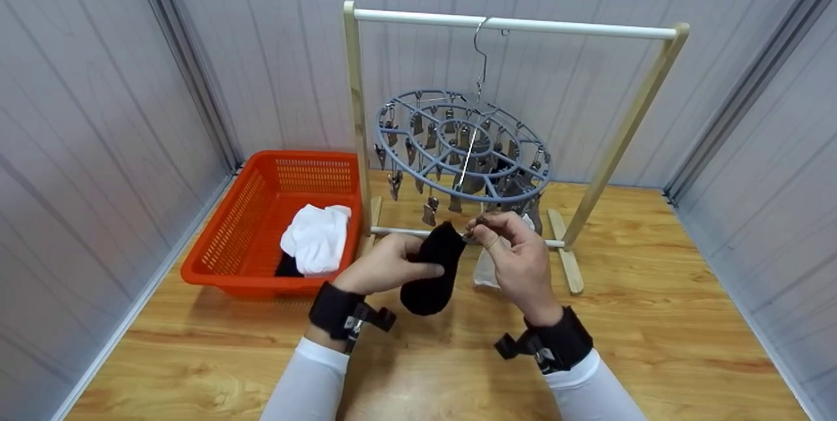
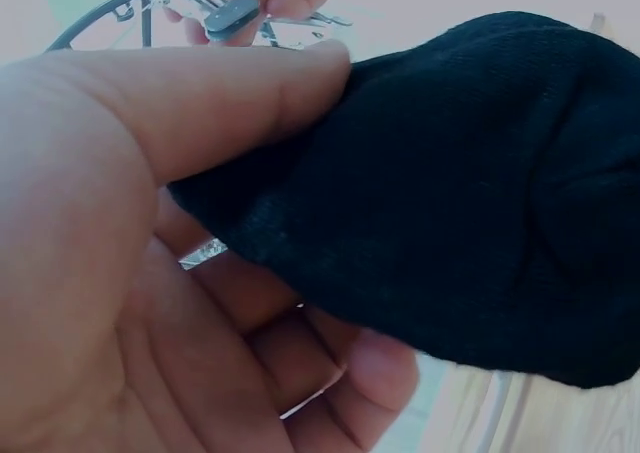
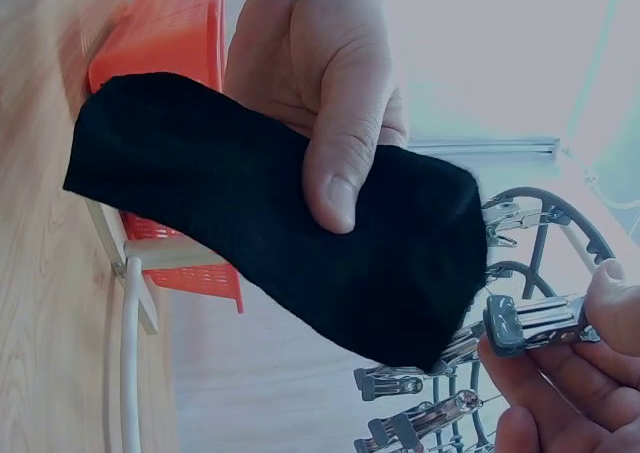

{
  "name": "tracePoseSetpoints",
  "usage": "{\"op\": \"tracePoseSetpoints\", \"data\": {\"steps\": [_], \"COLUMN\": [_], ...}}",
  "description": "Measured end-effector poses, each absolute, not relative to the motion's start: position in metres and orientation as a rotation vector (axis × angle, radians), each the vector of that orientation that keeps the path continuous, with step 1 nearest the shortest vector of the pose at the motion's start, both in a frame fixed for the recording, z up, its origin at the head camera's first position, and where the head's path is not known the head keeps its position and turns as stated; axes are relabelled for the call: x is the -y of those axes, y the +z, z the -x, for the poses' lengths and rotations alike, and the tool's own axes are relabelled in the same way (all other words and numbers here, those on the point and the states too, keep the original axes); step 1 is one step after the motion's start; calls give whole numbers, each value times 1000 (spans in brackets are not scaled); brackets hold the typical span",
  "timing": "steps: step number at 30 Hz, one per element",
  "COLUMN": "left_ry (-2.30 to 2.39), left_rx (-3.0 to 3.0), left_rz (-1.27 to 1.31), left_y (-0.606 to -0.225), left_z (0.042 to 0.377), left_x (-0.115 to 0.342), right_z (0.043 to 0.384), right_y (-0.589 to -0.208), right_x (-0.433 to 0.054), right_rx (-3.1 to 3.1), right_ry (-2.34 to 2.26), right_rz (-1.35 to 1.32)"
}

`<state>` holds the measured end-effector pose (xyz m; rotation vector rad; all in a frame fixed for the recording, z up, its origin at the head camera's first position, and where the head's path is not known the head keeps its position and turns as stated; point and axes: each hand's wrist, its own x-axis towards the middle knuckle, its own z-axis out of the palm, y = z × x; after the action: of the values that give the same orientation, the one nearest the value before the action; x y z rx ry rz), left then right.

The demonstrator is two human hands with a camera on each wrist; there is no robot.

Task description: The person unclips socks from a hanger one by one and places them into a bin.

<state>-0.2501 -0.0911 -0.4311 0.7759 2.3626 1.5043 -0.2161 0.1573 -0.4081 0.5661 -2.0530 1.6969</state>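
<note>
A black sock (image 1: 428, 290) is pinched between the thumb and fingers of my left hand (image 1: 386, 266), in front of the round hanger (image 1: 507, 199). In the left wrist view the thumb lies over the sock (image 2: 440, 193), with fingers beneath it. My right hand (image 1: 523, 270) grips a metal clip with grey tips, just right of the sock's upper end. The right wrist view shows this clip (image 3: 535, 323) held between thumb and fingers, its tips close to the sock's edge (image 3: 400, 263). Whether the tips touch the sock I cannot tell.
Several clips (image 1: 429, 210) dangle from the hanger, which hooks over a white bar (image 1: 418, 17) on a wooden stand (image 1: 621, 140). Grey and pale items (image 1: 485, 272) hang at its right side. Left stands an orange basket (image 1: 209, 274) with white cloth (image 1: 317, 238) and something black (image 1: 286, 267).
</note>
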Motion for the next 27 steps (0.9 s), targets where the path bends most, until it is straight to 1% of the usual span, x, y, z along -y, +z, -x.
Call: {"op": "tracePoseSetpoints", "data": {"steps": [10, 20, 27], "left_ry": [1452, 1515, 1518], "left_rx": [-2350, -2334, -2373], "left_rz": [-755, -691, -678], "left_y": [-428, -423, -420], "left_z": [252, 250, 250], "left_x": [106, 119, 128], "right_z": [216, 215, 215], "right_y": [-409, -411, -404], "right_x": [-156, -158, -162], "right_rx": [2021, 1926, 1811], "right_ry": [1649, 1271, 1077], "right_rz": [-518, -601, -629]}}
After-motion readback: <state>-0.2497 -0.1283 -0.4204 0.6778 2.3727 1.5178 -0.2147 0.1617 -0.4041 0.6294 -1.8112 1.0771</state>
